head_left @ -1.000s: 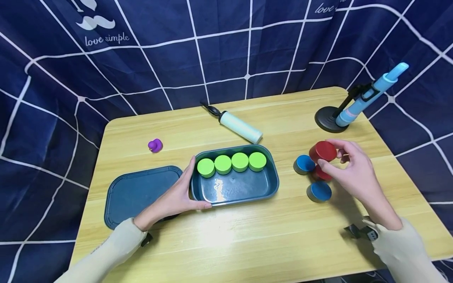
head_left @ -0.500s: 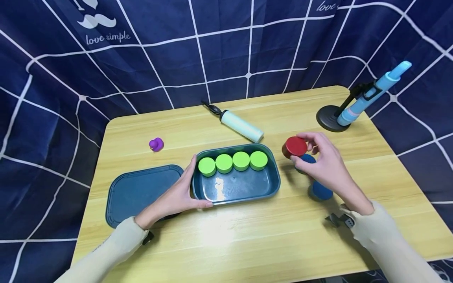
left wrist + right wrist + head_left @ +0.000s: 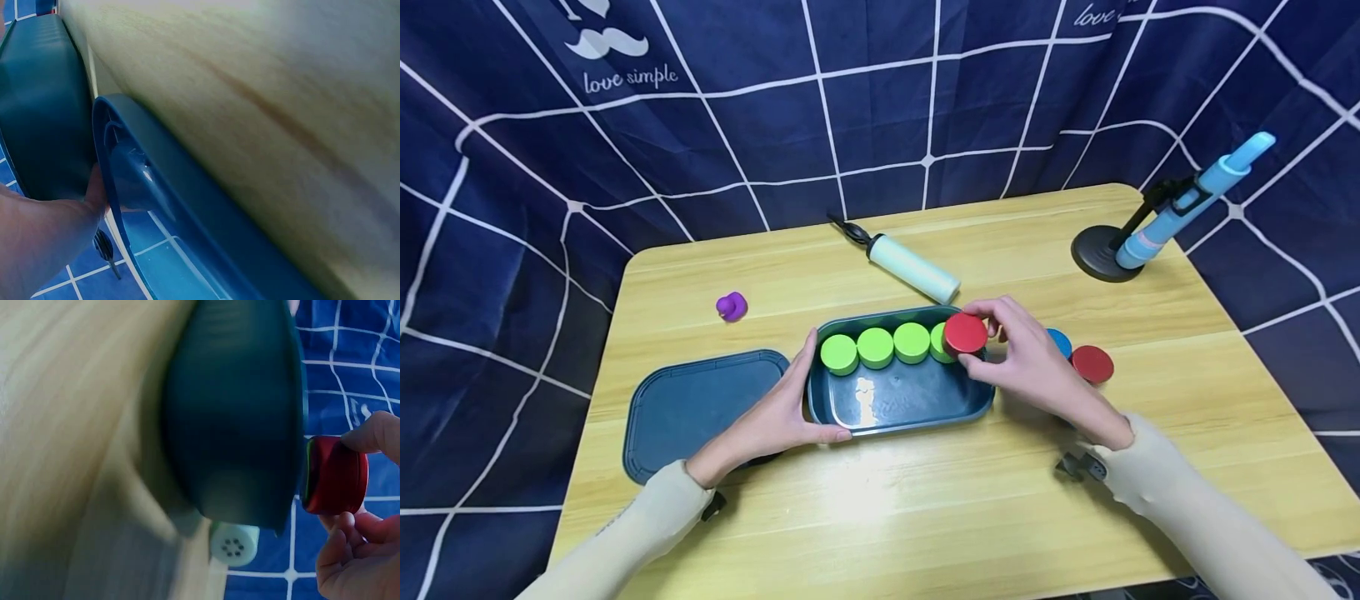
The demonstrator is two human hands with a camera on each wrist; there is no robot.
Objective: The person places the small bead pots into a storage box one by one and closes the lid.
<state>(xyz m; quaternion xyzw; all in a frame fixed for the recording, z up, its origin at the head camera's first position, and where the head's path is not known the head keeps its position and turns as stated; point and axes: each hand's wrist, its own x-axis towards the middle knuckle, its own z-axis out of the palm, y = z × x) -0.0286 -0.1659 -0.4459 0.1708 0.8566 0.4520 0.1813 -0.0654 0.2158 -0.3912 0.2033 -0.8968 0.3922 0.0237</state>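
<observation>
My right hand [image 3: 1026, 354] pinches a short red cylinder [image 3: 965, 332] between thumb and fingers, over the right end of a dark blue-green box [image 3: 917, 393]. In the right wrist view the red cylinder [image 3: 340, 478] is beside the box's rim, a thin seam round its side. Green cylinders [image 3: 876, 347], several in a row, stand along the box's back wall; the red one partly covers the rightmost. At the box's left end, my left hand [image 3: 782, 412] holds it, thumb at the front rim and fingers at the back corner.
The box's flat lid [image 3: 700, 408] lies left, partly under the left forearm. Right of the box are a blue cylinder [image 3: 1060, 342] and another red cylinder [image 3: 1093, 364]. Behind stand a purple duck [image 3: 732, 307], a hand pump [image 3: 913, 267] and a black stand [image 3: 1101, 252] holding a light-blue tube.
My right hand has carried the red cylinder leftward, from above the other cylinders on the right to over the box's right end. My left hand stays at the box.
</observation>
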